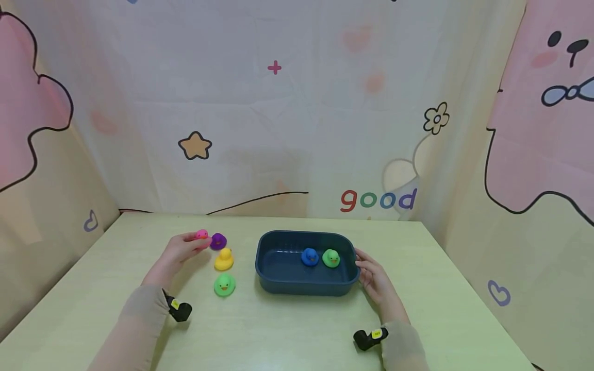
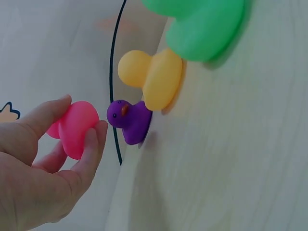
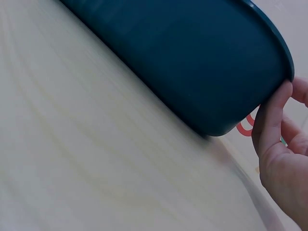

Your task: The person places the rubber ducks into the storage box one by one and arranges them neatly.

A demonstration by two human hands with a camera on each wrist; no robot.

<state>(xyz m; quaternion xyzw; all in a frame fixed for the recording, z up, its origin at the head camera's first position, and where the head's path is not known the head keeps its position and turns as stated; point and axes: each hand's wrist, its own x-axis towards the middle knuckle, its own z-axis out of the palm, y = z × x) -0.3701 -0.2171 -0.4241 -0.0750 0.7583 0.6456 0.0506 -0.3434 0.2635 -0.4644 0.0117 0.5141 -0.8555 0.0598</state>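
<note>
My left hand pinches a pink rubber duck between thumb and fingers, just above the table; the left wrist view shows the pink duck in my fingertips. Beside it stand a purple duck, a yellow duck and a green duck in a row. A dark blue tub sits mid-table with a blue duck and a green duck inside. My right hand rests against the tub's right wall, thumb on the tub.
The pale green table is walled on three sides by a cartoon-printed cloth backdrop. Bare tabletop lies in front of the tub and to the far left and right.
</note>
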